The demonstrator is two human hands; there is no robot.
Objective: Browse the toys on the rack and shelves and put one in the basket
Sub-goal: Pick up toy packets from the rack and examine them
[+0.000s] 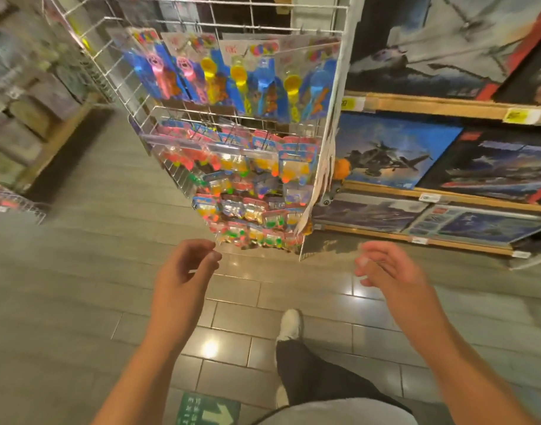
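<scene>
Head view only: we stand before a white wire rack (330, 87) hung with carded toys. Long bubble wands (238, 78) in blue, pink and yellow packs fill its upper row; small bright blister packs (257, 191) crowd the rows beneath, reaching almost to the grey tiled floor (79, 286). Our left hand (183, 271) and right hand (391, 271) both hang in front of the rack's lowest row, fingers loosely curled, grasping nothing and touching no toy. To the right, wooden shelves (447, 105) carry large model-kit boxes (391, 151) with aircraft pictures. A white shoe (289, 325) steps forward between our arms. We see no basket in view. Blurred shelving (33, 118) stands on our left.
</scene>
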